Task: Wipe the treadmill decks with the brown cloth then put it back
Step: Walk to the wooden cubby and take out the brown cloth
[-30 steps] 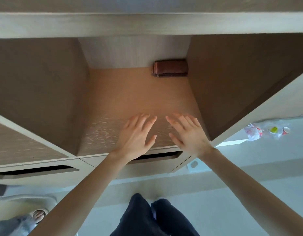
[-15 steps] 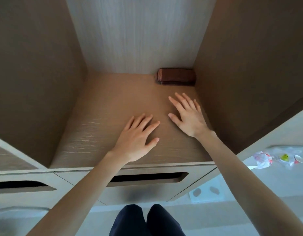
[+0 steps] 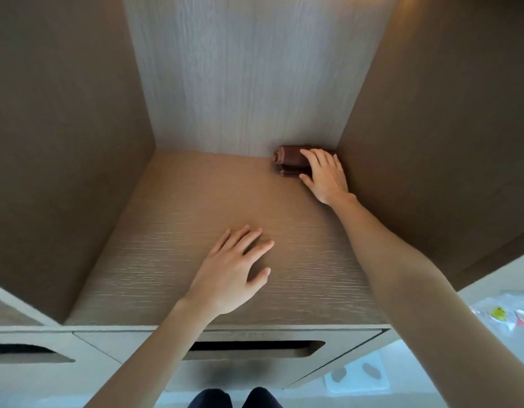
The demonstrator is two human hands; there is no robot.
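Far back, brown cloth point(image 3: 288, 161) under right fingers point(image 3: 313, 161)

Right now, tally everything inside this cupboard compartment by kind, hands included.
Cloths: 1 (brown cloth)
Hands: 2 (left hand, right hand)
Total: 3

Right of centre in the frame, the right hand point(image 3: 325, 175) lies on the folded brown cloth point(image 3: 290, 160) in the shelf's point(image 3: 172, 231) back right corner. Its fingers point(image 3: 312, 159) lie over the cloth's top and its thumb is at the front edge. Lower centre, the left hand point(image 3: 231, 275) rests flat on the shelf with its fingers spread.
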